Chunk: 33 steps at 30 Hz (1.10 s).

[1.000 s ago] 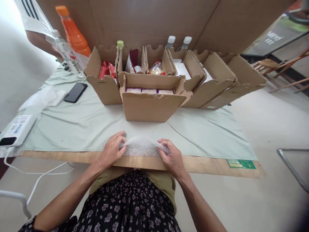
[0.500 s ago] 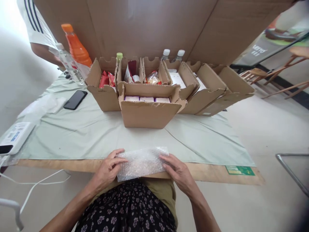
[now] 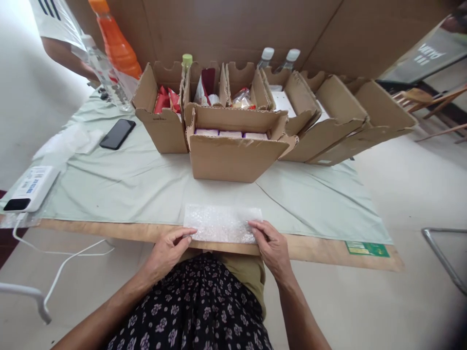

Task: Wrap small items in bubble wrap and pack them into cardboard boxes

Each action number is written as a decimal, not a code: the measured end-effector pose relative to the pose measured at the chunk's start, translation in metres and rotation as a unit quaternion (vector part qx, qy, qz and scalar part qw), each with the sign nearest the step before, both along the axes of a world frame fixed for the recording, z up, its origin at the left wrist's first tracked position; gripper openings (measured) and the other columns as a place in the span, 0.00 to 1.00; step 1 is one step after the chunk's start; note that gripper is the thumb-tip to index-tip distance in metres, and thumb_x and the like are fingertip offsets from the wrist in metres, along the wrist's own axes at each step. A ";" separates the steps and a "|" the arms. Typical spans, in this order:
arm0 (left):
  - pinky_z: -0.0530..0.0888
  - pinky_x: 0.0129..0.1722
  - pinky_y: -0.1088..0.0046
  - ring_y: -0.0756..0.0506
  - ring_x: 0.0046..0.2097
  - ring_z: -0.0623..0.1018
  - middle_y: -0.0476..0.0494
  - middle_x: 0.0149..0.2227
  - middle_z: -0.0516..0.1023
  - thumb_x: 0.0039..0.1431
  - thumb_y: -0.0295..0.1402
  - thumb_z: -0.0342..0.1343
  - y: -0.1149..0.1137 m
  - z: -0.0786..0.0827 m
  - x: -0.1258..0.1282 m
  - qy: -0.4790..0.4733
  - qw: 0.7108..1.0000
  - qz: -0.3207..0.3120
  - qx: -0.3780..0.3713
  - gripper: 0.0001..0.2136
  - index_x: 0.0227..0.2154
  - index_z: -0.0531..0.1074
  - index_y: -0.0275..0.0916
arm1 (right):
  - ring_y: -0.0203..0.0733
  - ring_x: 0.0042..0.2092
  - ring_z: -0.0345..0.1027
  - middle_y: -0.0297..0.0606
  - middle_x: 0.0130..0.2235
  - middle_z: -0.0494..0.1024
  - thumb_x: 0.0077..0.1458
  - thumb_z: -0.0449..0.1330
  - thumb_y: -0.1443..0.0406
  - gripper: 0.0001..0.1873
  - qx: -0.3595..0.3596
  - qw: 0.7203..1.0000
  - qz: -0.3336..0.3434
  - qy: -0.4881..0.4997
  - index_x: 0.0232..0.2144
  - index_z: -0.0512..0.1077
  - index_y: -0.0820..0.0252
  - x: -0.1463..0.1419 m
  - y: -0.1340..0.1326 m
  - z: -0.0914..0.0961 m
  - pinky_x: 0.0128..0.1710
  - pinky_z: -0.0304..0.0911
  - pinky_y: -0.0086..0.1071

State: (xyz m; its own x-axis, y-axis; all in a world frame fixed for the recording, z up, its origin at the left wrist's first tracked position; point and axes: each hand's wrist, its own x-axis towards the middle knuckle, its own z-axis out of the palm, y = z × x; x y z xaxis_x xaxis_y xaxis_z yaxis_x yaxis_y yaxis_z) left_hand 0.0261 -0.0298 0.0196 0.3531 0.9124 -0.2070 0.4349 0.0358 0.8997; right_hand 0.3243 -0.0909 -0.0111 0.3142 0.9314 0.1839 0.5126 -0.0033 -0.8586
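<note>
A clear sheet of bubble wrap (image 3: 222,224) lies at the table's front edge, its long side running along the wood. My left hand (image 3: 170,247) pinches its lower left corner between thumb and fingers. At the right end, my right hand (image 3: 270,245) grips the edge, thumb below and bent fingers on top. Whether the sheet is one layer or several, I cannot tell. Just behind it stands a cardboard box (image 3: 224,160) with white-and-purple packs (image 3: 230,134) inside.
A row of open cardboard bins (image 3: 171,136) holds packets and white boxes. Bottles, one orange (image 3: 118,46), stand behind. On the left are a phone (image 3: 117,134), a white device (image 3: 32,188) with a cable, and crumpled plastic (image 3: 65,141). A person's arm (image 3: 67,58) shows at upper left.
The bubble wrap went from tilted and overhanging the table edge to flat and square with it. Both hands moved with it, and my view has shifted slightly.
</note>
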 end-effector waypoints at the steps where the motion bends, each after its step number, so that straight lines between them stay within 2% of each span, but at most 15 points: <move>1: 0.81 0.43 0.64 0.43 0.43 0.82 0.42 0.44 0.85 0.64 0.37 0.54 0.004 0.000 0.002 0.005 1.000 -0.001 0.020 0.14 0.45 0.83 0.42 | 0.46 0.44 0.80 0.41 0.41 0.85 0.63 0.58 0.62 0.11 -0.006 1.000 0.021 -0.007 0.39 0.82 0.54 0.002 0.001 0.002 0.45 0.77 0.39; 5: 0.79 0.34 0.71 0.47 0.37 0.81 0.43 0.43 0.83 0.62 0.37 0.56 0.024 -0.001 0.006 0.016 0.997 -0.030 0.074 0.13 0.43 0.83 0.42 | 0.45 0.43 0.81 0.40 0.41 0.85 0.63 0.57 0.64 0.12 -0.019 0.997 0.065 -0.041 0.39 0.81 0.54 0.010 0.005 0.012 0.47 0.77 0.38; 11: 0.80 0.34 0.69 0.46 0.34 0.81 0.43 0.38 0.85 0.61 0.33 0.53 0.038 -0.009 0.017 0.029 0.998 -0.026 0.041 0.14 0.43 0.83 0.39 | 0.44 0.40 0.81 0.39 0.38 0.85 0.62 0.55 0.65 0.13 -0.020 0.994 0.084 -0.059 0.37 0.81 0.55 0.017 0.013 0.013 0.43 0.78 0.36; 14: 0.80 0.34 0.71 0.47 0.35 0.83 0.44 0.35 0.85 0.63 0.29 0.52 0.038 0.004 0.020 0.024 0.986 -0.074 0.146 0.13 0.40 0.83 0.39 | 0.43 0.39 0.82 0.37 0.37 0.85 0.63 0.54 0.67 0.14 -0.030 0.987 0.128 -0.095 0.37 0.81 0.54 0.023 0.014 0.030 0.39 0.78 0.34; 17: 0.79 0.35 0.72 0.48 0.34 0.82 0.45 0.34 0.85 0.66 0.25 0.52 0.045 0.038 0.022 0.027 0.925 -0.119 0.359 0.14 0.43 0.82 0.40 | 0.41 0.40 0.81 0.33 0.39 0.85 0.63 0.55 0.71 0.15 0.039 0.975 0.160 -0.152 0.41 0.81 0.50 0.026 0.020 0.073 0.42 0.78 0.34; 19: 0.80 0.41 0.70 0.46 0.40 0.83 0.45 0.38 0.85 0.65 0.22 0.54 0.060 0.067 0.026 0.035 0.854 -0.080 0.512 0.15 0.48 0.80 0.43 | 0.42 0.43 0.81 0.33 0.42 0.85 0.62 0.60 0.72 0.16 0.175 0.965 0.064 -0.185 0.46 0.81 0.48 0.027 0.032 0.108 0.48 0.77 0.38; 20: 0.79 0.46 0.68 0.45 0.44 0.83 0.44 0.43 0.85 0.63 0.21 0.55 0.071 0.080 0.030 0.041 0.816 -0.041 0.575 0.18 0.52 0.78 0.44 | 0.44 0.45 0.80 0.34 0.44 0.85 0.61 0.62 0.73 0.18 0.261 0.945 -0.013 -0.198 0.49 0.80 0.48 0.026 0.042 0.124 0.50 0.76 0.40; 22: 0.77 0.53 0.63 0.41 0.52 0.82 0.42 0.50 0.84 0.62 0.23 0.57 0.097 0.100 0.042 0.048 0.753 0.027 0.656 0.20 0.56 0.75 0.44 | 0.47 0.50 0.78 0.36 0.48 0.83 0.60 0.64 0.72 0.23 0.410 0.874 -0.139 -0.220 0.55 0.78 0.47 0.027 0.067 0.151 0.52 0.74 0.45; 23: 0.76 0.55 0.60 0.40 0.54 0.81 0.41 0.51 0.83 0.63 0.26 0.56 0.111 0.107 0.050 0.058 0.743 0.046 0.665 0.20 0.57 0.75 0.42 | 0.49 0.53 0.76 0.38 0.50 0.82 0.61 0.64 0.71 0.23 0.449 0.846 -0.165 -0.233 0.56 0.76 0.48 0.029 0.083 0.160 0.53 0.73 0.46; 24: 0.75 0.55 0.59 0.39 0.54 0.81 0.40 0.50 0.83 0.64 0.29 0.55 0.126 0.112 0.058 0.070 0.746 0.052 0.660 0.19 0.56 0.75 0.40 | 0.50 0.55 0.75 0.39 0.51 0.82 0.62 0.63 0.70 0.22 0.458 0.837 -0.164 -0.248 0.57 0.76 0.49 0.032 0.099 0.165 0.54 0.73 0.47; 25: 0.75 0.55 0.58 0.38 0.54 0.81 0.39 0.49 0.83 0.65 0.32 0.54 0.141 0.116 0.065 0.084 0.762 0.049 0.640 0.18 0.56 0.75 0.37 | 0.50 0.56 0.75 0.40 0.52 0.81 0.63 0.62 0.68 0.21 0.436 0.850 -0.140 -0.262 0.57 0.76 0.51 0.036 0.115 0.169 0.54 0.72 0.47; 26: 0.75 0.53 0.58 0.38 0.52 0.81 0.39 0.46 0.84 0.65 0.35 0.53 0.154 0.119 0.072 0.096 0.783 0.041 0.613 0.18 0.54 0.77 0.35 | 0.49 0.54 0.76 0.40 0.51 0.82 0.63 0.61 0.67 0.18 0.389 0.876 -0.108 -0.266 0.55 0.77 0.54 0.042 0.131 0.170 0.52 0.72 0.46; 29: 0.72 0.40 0.66 0.43 0.37 0.79 0.43 0.31 0.80 0.66 0.39 0.49 0.187 0.129 0.085 0.147 0.848 -0.008 0.509 0.17 0.35 0.80 0.34 | 0.43 0.39 0.77 0.38 0.39 0.84 0.60 0.59 0.65 0.13 0.182 0.952 -0.003 -0.245 0.42 0.82 0.61 0.059 0.171 0.170 0.40 0.72 0.38; 31: 0.64 0.31 0.70 0.47 0.27 0.70 0.48 0.21 0.69 0.65 0.39 0.47 0.201 0.140 0.089 0.199 0.875 -0.045 0.439 0.19 0.22 0.75 0.37 | 0.39 0.32 0.73 0.36 0.32 0.83 0.57 0.58 0.66 0.13 0.057 0.967 0.053 -0.243 0.35 0.83 0.62 0.067 0.187 0.176 0.35 0.67 0.34; 33: 0.57 0.28 0.69 0.49 0.23 0.62 0.50 0.18 0.61 0.63 0.37 0.49 0.210 0.152 0.094 0.262 0.884 -0.075 0.381 0.19 0.16 0.68 0.39 | 0.39 0.31 0.71 0.35 0.28 0.82 0.54 0.57 0.66 0.13 -0.028 0.959 0.097 -0.264 0.31 0.83 0.61 0.072 0.199 0.187 0.33 0.63 0.33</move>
State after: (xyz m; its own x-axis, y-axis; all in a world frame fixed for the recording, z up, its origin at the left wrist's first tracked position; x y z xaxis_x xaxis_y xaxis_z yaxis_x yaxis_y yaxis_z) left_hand 0.1196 0.1806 0.1715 0.5193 0.8090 0.2756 0.7475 -0.5862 0.3124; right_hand 0.3964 0.1077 0.1764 0.0102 0.9758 0.2184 0.8715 0.0984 -0.4804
